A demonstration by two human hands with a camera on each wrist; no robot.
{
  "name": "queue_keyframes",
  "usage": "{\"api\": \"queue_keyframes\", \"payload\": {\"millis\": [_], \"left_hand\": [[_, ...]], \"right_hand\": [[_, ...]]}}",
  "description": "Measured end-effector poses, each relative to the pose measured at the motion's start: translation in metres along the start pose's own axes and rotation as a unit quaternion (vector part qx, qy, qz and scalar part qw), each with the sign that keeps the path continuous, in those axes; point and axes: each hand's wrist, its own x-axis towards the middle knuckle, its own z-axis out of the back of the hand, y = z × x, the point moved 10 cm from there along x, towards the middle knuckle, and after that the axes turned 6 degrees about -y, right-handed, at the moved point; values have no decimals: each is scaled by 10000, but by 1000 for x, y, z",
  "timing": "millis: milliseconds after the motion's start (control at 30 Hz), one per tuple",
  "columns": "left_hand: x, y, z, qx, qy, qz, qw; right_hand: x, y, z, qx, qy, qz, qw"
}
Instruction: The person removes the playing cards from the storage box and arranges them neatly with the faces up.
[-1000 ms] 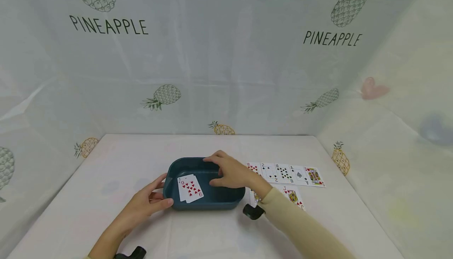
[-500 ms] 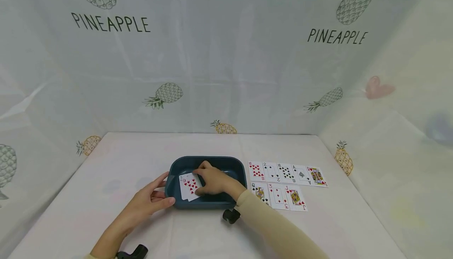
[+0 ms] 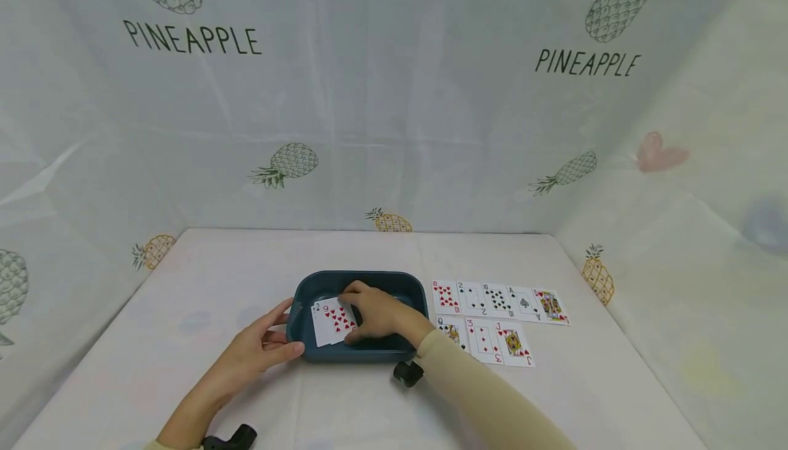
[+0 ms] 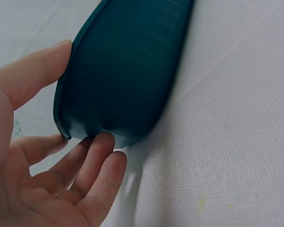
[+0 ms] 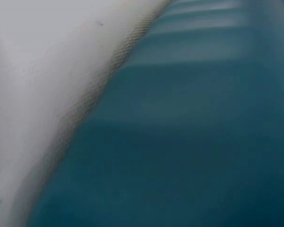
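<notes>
Nine of hearts lies edge-pinched in right grip near tray's left wall; left grip clasps rim.

A: What does the dark teal, rounded rectangular plastic tray look like up close?

B: Smooth, with pale bands of sheen in the right wrist view.

A: And the white, rectangular, printed playing cards in it?

B: Smooth paper or thin card, matt-looking.

A: The white woven tablecloth?

B: Matt and slightly rough, its fine weave plain in the left wrist view.

A: The pale grey, pineapple-printed hanging sheet?

B: Thin, creased, faintly shiny; cloth or plastic, I can't tell.

A: That long cream sleeve?

B: Soft-looking matt cloth.
</notes>
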Motion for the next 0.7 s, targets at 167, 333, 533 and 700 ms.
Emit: {"api": "queue_keyframes", "payload": {"millis": [167, 333, 533, 700], "left_hand": [[0, 1, 0, 35, -23, 50, 10000], [0, 1, 0, 15, 5, 68, 10000], [-1, 0, 0, -22, 38, 37, 10000], [-1, -1, 1, 13, 13, 23, 10000]], "right_hand": [[2, -1, -3, 95, 67, 12, 9999], [1, -4, -3, 321, 95, -197, 9992], [2, -5, -3, 459, 145, -403, 9980], [3, -4, -2, 309, 129, -558, 9979]]}}
